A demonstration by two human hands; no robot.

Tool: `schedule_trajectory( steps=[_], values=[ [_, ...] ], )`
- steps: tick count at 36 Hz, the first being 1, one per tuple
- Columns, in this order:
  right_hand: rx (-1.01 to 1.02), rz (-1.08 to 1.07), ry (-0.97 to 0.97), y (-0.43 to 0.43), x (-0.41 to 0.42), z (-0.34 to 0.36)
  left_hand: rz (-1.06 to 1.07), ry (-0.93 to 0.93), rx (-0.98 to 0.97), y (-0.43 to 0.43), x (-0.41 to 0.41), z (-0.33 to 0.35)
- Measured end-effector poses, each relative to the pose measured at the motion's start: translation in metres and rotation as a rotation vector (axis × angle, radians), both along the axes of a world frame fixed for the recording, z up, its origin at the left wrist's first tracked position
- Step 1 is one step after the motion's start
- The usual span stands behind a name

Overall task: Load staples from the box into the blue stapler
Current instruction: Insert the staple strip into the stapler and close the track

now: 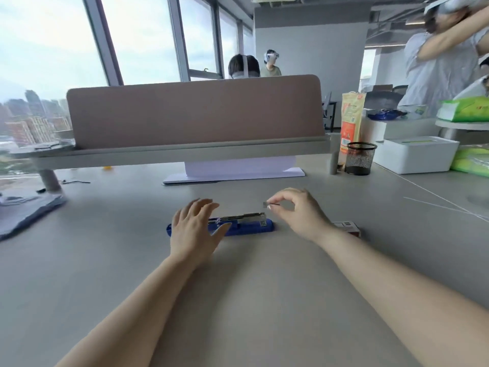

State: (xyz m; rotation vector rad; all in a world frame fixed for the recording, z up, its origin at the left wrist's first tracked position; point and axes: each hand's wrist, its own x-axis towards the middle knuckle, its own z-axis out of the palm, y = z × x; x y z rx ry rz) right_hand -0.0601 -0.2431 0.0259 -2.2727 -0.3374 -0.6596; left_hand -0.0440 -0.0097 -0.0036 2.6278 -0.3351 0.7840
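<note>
The blue stapler [248,227] lies flat on the grey table, its metal staple channel [246,217] exposed on top. My left hand [194,228] rests over the stapler's left end with fingers spread, holding nothing. My right hand [296,211] hovers just above and right of the stapler's right end, thumb and forefinger pinched on a small strip of staples [266,205]. The staple box [347,227], red and white, lies on the table behind my right wrist, partly hidden.
A pink desk divider [195,112] stands across the back, with a white stand [232,173] under it. A black mesh cup [360,158], a white box [415,154] and green packs sit at back right. Folded grey cloth [23,213] lies left. People stand behind.
</note>
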Motion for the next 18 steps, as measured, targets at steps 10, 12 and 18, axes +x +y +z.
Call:
schedule_trajectory(
  steps=[10, 12, 18],
  values=[
    [-0.049, -0.208, -0.299, 0.029, 0.019, -0.031, -0.090, 0.128, 0.089, 0.001, 0.015, -0.009],
    [-0.043, -0.181, -0.273, 0.030, 0.020, -0.032, -0.085, 0.141, 0.069, 0.000, 0.016, -0.009],
    [-0.056, -0.137, -0.209, 0.034, 0.022, -0.034, -0.086, 0.145, -0.003, 0.003, 0.016, -0.009]
  ],
)
